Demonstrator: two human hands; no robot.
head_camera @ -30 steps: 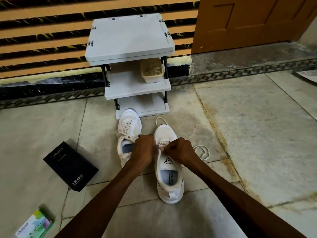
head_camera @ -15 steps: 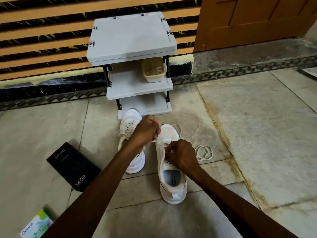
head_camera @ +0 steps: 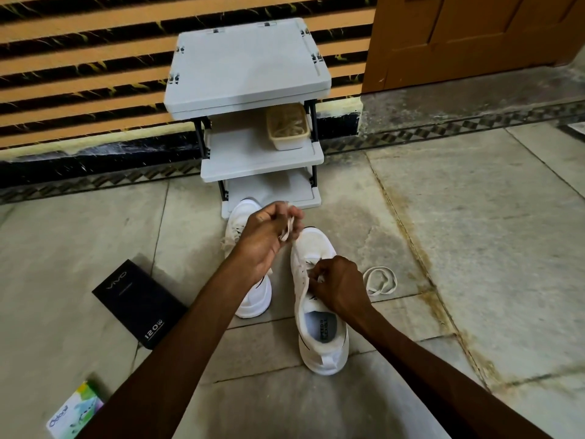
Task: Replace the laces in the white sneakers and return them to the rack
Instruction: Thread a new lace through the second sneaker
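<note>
left hand pinches the lace raised over the toe; right hand pinches at the eyelets of the sneaker, lying toe toward the rack.

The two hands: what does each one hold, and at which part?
The left hand grips a stretch of the lace above the toe of the sneaker. The right hand pinches the lace at the eyelets.

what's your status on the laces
Left hand holds lace raised, right hand pinches it at near sneaker. Other sneaker on floor, rack ahead. Loose lace on floor, nothing blocking.
</note>
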